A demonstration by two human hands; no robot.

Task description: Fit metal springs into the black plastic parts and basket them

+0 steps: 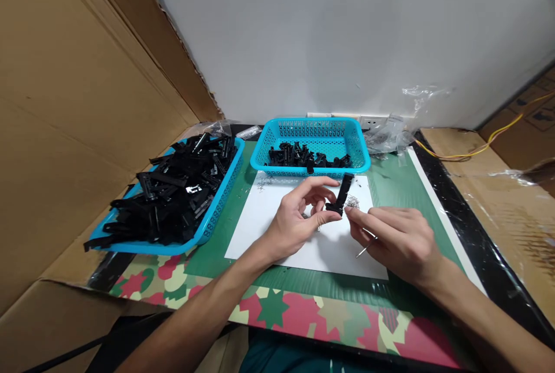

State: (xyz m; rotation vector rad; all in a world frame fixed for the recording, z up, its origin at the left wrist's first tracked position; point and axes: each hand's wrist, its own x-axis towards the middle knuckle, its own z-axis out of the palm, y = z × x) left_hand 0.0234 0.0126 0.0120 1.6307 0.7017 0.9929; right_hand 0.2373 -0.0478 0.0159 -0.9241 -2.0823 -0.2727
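My left hand (pixel 299 217) grips a black plastic part (pixel 344 192) between thumb and fingers, its long arm tilted up and to the right. Close by on the right, my right hand (pixel 394 235) is closed, its fingertips at the lower end of that part. A thin metal tool (pixel 365 247) pokes out below the right fingers; its kind I cannot make out. Whether those fingertips also pinch something tiny is hidden. Beneath both hands lies a white sheet (pixel 251 234), with a small pile of tiny metal pieces (pixel 352 202) just behind the part.
A blue basket (pixel 236 170) heaped with black plastic parts stands at left. Another blue basket (pixel 312 124) holding smaller black parts sits behind the sheet. Clear plastic bags (pixel 390 136) lie at back right. Cardboard (pixel 87 101) walls the left side; a yellow cable (pixel 489 144) runs at right.
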